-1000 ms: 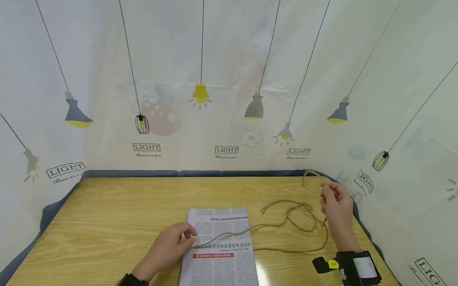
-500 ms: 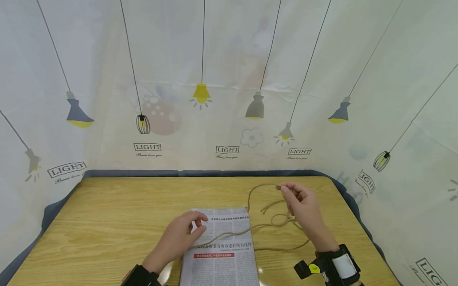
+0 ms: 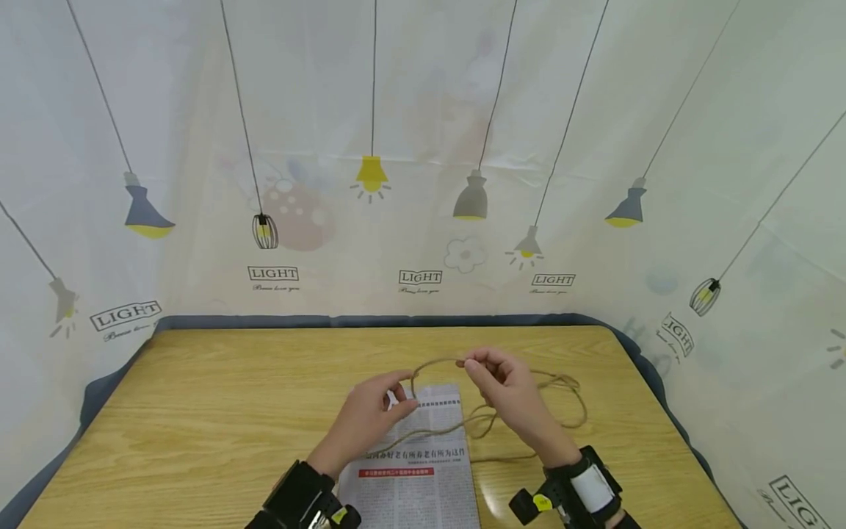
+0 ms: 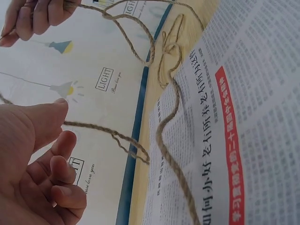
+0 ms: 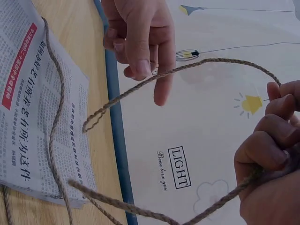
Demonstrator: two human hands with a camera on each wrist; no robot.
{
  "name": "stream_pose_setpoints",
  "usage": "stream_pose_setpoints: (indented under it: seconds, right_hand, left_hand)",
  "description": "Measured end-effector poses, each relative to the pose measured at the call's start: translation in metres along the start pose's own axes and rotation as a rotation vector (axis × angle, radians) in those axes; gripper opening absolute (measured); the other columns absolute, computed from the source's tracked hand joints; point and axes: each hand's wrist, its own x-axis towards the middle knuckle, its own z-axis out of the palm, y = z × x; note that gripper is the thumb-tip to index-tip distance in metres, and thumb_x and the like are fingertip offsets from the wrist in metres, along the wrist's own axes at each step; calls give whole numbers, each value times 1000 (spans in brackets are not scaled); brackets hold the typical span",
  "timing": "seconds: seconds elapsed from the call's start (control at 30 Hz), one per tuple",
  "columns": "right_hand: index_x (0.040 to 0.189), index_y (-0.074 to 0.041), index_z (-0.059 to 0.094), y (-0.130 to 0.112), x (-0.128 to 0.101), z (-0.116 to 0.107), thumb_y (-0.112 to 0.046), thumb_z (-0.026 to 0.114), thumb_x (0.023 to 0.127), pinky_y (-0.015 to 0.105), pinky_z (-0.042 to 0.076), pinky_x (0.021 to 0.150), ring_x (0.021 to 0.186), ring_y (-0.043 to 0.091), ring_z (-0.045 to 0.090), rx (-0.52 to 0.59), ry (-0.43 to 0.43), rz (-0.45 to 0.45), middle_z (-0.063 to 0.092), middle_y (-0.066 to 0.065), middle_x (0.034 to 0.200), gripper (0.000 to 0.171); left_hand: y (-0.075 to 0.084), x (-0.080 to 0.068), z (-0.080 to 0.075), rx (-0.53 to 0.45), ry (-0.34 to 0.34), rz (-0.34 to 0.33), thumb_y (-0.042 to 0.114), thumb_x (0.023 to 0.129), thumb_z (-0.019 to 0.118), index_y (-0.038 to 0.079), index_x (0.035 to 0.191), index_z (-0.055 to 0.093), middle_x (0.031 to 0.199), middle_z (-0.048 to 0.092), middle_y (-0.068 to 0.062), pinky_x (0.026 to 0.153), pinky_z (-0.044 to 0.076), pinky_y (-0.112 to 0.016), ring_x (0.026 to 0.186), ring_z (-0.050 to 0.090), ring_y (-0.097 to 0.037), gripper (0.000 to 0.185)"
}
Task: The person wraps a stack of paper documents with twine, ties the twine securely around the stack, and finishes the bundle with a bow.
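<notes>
The wooden tabletop (image 3: 198, 411) stands where it did, walled on three sides by the printed curtain (image 3: 423, 184) with its hanging lamps. The folded newspaper (image 3: 416, 470) lies unmoved at the near middle of the tabletop. What has changed is the twine (image 3: 529, 400) and both hands. A second ago most of the twine lay slack in loose loops on the right half of the tabletop; now a short arc of it is lifted above the far edge of the newspaper, strung between the two hands, while the remaining loops trail on the wood to the right and one strand still crosses the newspaper. The right hand (image 3: 505, 393), which was far off near the right edge, has travelled left to the middle; its fingers (image 5: 269, 140) are curled and pinch the twine. The left hand (image 3: 366, 419), earlier resting low on the newspaper's left edge, has risen and come right to meet it; its thumb and forefinger pinch the other end of the arc, the other fingers (image 4: 63, 180) loosely curled. The two hands are now near each other, not touching.
</notes>
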Motion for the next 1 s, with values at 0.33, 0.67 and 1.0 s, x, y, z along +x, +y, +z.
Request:
stream_pose_setpoints:
  seconds: [0.33, 0.67, 1.0]
  right_hand:
    - [110, -5, 65, 14, 0, -1, -22, 51, 102, 24, 40, 47, 54, 5, 41, -97, 18, 26, 50, 1, 70, 22]
    - [104, -12, 65, 40, -3, -10, -27, 53, 101, 25, 49, 64, 72, 16, 59, -306, 45, 93, 61, 5, 85, 19]
    - [106, -13, 66, 61, -7, 12, -15, 65, 94, 38, 51, 86, 95, 15, 62, -617, 63, 87, 66, -1, 100, 12]
  left_hand:
    - [-3, -1, -3, -7, 39, -21, 24, 94, 65, 28, 91, 69, 81, 59, 12, 60, 37, -22, 66, 47, -9, 6]
    - [-13, -7, -20, 58, 68, -16, 19, 88, 71, 28, 94, 74, 89, 67, 14, 61, 41, -21, 69, 50, -4, 12]
    - [-14, -11, -26, 177, 71, -37, 21, 92, 67, 24, 96, 72, 81, 67, 12, 62, 38, -21, 67, 49, -4, 7]
